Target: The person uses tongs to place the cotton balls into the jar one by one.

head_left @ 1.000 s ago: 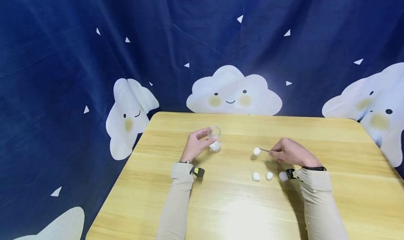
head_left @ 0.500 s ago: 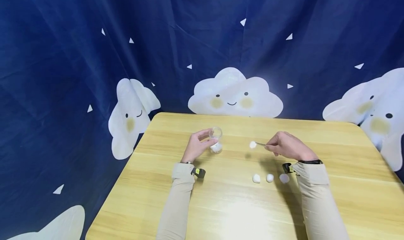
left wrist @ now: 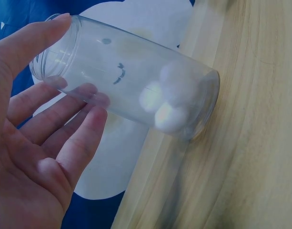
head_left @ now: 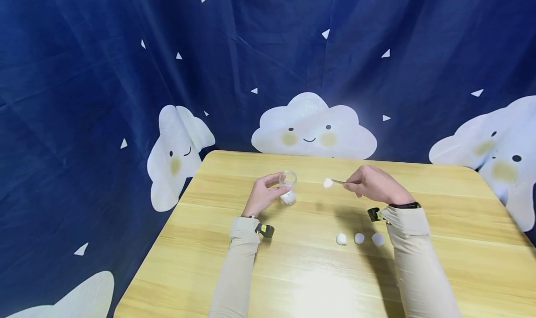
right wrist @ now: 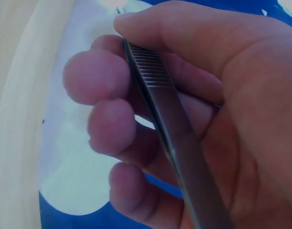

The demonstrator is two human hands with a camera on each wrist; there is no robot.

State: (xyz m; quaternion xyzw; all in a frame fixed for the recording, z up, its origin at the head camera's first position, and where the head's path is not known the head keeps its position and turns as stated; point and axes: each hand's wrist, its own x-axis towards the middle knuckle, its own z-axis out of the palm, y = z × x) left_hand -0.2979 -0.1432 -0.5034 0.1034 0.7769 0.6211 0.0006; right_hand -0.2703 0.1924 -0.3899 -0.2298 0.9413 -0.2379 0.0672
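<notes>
My left hand (head_left: 264, 195) grips a clear jar (left wrist: 131, 71) near its open mouth, thumb on one side and fingers on the other. The jar stands on the table, and several white cotton balls (left wrist: 169, 114) lie at its bottom. In my right hand (head_left: 374, 185) are metal tweezers (right wrist: 169, 124), pinched between thumb and fingers at the ridged part. Their tips hold one white cotton ball (head_left: 328, 182) above the table, to the right of the jar's mouth. In the right wrist view the tips are mostly hidden behind the thumb.
Three more cotton balls, among them a middle one (head_left: 359, 238), lie in a row on the wooden table (head_left: 188, 262), nearer the body than my right hand. A dark blue curtain (head_left: 234, 53) with white clouds hangs behind the table's far edge.
My right hand has moved left and away from the body, bringing the tweezers and their cotton ball closer to the jar. My left hand keeps its grip on the jar; the head view has shifted slightly.
</notes>
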